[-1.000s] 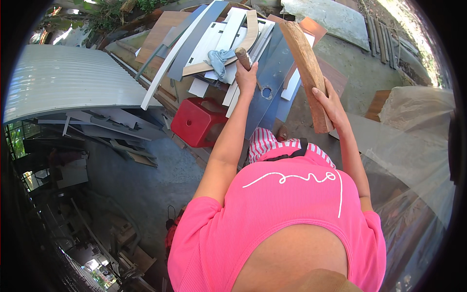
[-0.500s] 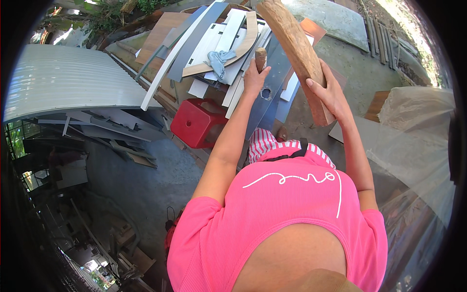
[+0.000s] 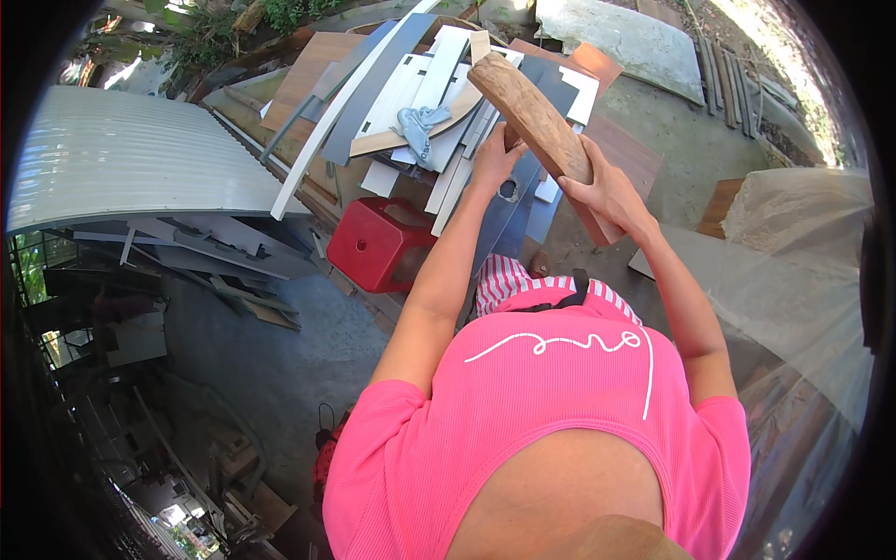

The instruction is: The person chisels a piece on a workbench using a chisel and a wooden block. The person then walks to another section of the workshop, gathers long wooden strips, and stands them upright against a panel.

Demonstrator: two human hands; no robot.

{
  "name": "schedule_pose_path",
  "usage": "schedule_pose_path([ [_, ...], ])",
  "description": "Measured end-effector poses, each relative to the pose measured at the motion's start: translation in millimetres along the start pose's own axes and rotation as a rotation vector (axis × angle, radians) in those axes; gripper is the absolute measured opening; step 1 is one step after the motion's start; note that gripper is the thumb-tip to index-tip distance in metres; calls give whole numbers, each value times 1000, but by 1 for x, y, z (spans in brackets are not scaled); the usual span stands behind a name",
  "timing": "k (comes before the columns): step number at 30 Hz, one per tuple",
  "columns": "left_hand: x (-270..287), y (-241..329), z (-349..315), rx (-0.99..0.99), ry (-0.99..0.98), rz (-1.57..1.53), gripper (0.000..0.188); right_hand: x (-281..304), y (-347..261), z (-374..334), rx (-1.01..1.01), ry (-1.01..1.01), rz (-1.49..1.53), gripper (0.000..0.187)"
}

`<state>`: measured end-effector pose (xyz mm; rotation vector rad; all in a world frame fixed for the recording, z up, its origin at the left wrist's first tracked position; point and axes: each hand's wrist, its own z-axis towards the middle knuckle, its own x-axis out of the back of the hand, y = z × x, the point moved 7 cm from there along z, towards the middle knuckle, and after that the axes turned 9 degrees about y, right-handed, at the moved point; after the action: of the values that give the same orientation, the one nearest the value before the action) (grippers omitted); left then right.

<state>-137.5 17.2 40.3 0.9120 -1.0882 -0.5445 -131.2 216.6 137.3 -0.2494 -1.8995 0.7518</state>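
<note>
My right hand (image 3: 607, 191) grips a long brown wooden plank (image 3: 532, 117) near its lower end, holding it slanted up and to the left over a pile of boards (image 3: 420, 103). My left hand (image 3: 495, 159) reaches forward under the plank, its fingers closed around a small dark piece that is mostly hidden by the plank. A grey cloth (image 3: 417, 126) lies on the white and grey panels just left of my left hand.
A red plastic stool (image 3: 378, 245) stands below the pile. A corrugated metal sheet (image 3: 121, 159) lies at the left. A concrete slab (image 3: 625, 42) lies at the top right, and clear plastic sheeting (image 3: 793, 243) covers something at the right.
The plank has swung leftwards and lower, now crossing above my left hand. My left hand moved right and down, away from the grey cloth.
</note>
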Motion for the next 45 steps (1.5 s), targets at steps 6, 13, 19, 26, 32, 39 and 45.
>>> schedule_pose_path([
  [6,2,-2,-2,28,-45,59,37,62,-32,-12,188,407,491,89],
  [13,-5,2,-3,-11,-47,50,37,5,4,0,-20,3,70,89],
  [19,-10,1,-4,7,-90,50,37,23,8,-1,40,142,356,89],
  [26,0,1,-1,43,-61,84,37,59,-28,-10,181,470,479,88],
  [32,-10,-3,-4,-3,-81,88,39,-6,15,-2,-3,35,380,87],
  [39,8,-39,6,74,22,17,36,7,31,-24,2,182,563,85],
  [45,43,-97,-3,533,353,-541,39,5,76,-54,-78,241,672,77],
])
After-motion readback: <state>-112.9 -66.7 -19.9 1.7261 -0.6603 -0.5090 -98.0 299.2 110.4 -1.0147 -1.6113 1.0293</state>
